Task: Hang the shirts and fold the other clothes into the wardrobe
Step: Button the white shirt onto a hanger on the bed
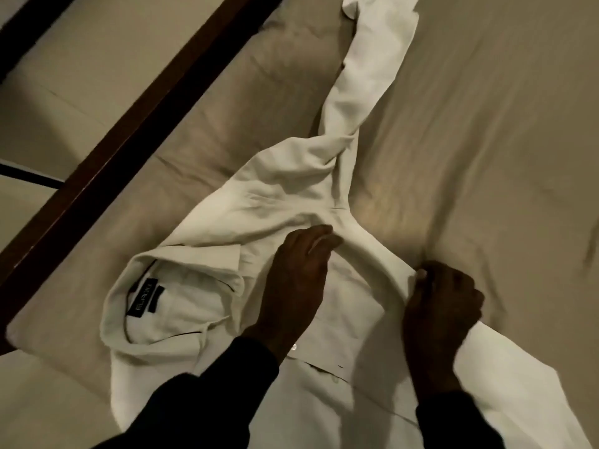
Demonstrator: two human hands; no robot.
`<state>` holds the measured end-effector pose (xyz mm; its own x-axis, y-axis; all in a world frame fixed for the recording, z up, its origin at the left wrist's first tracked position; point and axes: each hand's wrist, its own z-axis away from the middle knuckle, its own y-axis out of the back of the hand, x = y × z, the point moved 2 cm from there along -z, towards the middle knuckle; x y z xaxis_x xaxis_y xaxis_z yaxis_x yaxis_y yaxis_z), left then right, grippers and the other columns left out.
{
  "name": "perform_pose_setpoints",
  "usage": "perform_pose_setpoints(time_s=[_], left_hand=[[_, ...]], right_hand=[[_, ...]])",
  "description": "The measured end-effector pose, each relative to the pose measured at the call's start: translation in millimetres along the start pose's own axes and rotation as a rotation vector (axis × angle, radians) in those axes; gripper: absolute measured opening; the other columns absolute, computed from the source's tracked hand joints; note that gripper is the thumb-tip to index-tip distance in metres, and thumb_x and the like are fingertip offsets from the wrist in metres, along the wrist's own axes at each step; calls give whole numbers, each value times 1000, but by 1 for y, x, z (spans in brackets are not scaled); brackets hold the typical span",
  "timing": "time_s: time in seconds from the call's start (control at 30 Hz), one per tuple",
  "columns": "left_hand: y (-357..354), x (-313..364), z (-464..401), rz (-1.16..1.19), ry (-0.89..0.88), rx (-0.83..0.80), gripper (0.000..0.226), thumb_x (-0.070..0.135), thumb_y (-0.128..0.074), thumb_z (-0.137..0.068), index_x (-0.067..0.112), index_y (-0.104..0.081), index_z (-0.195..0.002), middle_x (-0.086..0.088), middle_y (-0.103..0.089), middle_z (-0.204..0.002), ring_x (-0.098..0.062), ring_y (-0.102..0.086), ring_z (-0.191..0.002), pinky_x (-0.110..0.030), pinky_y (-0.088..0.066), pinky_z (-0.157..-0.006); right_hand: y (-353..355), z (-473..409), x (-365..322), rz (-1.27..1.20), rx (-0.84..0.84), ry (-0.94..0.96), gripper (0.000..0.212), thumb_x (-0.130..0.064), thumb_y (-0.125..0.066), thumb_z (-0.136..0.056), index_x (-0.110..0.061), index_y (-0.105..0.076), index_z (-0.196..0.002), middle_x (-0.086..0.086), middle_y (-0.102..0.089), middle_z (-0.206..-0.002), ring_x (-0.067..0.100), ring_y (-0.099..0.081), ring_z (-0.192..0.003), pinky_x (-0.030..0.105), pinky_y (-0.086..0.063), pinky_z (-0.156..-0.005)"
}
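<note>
Straightening a white shirt (285,196) on the bed (470,124), with the hanging not yet begun.

By the look of it the task is at an early stage: the shirt lies crumpled on the beige bed sheet, collar (168,303) and dark label (146,298) toward the wooden bed frame (129,124), one sleeve (366,69) twisted and stretched away across the bed. The left hand (295,280) rests on the shirt front near the armpit, fingers bent and pressing the cloth rather than clamped on it. The right hand (437,306) is closed, pinching a fold of the shirt's side edge between thumb and fingers. No hanger, wardrobe or other clothes show, so hanging this shirt and folding the rest seem still to come.
</note>
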<state>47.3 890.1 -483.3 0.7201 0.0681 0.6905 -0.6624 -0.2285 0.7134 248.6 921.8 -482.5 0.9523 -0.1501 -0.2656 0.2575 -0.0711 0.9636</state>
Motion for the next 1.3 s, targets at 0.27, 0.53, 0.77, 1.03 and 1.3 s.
perform_pose_setpoints(time_s=[0.27, 0.53, 0.77, 1.03, 1.3], left_hand=[[-47, 37, -52, -63, -139, -359, 30, 1, -64, -81, 19, -73, -103, 2, -66, -106, -21, -61, -92, -36, -49, -71], [-75, 82, -26, -85, -135, -532, 20, 30, -75, -82, 19, -69, -97, -1, -57, -99, -23, -60, -86, -30, -39, -64], [-84, 101, -47, -116, -137, -542, 11, 29, -65, -92, 24, -62, -102, 1, -61, -98, -23, -59, -91, -33, -38, -64], [-124, 144, -51, -17, 36, -505, 26, 39, -64, -93, 31, -61, -118, 14, -67, -107, -7, -57, -104, -26, -34, -74], [-179, 206, -28, -89, -90, -683, 34, 48, -60, -94, 26, -61, -119, 5, -64, -117, -17, -55, -113, -27, -29, -74]], right_hand=[[25, 3, 66, -81, -172, 112, 13, -22, -66, -91, -13, -68, -100, 9, -64, -101, 35, -57, -92, 42, -42, -78], [40, 30, 116, 77, -108, -192, 27, -7, -70, -84, -18, -66, -108, 12, -57, -118, 37, -48, -110, 46, -35, -84], [66, -21, 173, 219, -64, 23, 16, -25, -50, -92, -15, -63, -90, 12, -63, -81, 36, -54, -83, 35, -16, -69], [77, -71, 194, 38, 257, -566, 36, -34, -38, -103, -11, -61, -118, 20, -54, -125, 40, -45, -120, 44, -33, -91], [86, 114, 226, -249, 188, -1117, 38, -32, -59, -97, 3, -59, -113, 28, -59, -117, 47, -52, -114, 55, -39, -97]])
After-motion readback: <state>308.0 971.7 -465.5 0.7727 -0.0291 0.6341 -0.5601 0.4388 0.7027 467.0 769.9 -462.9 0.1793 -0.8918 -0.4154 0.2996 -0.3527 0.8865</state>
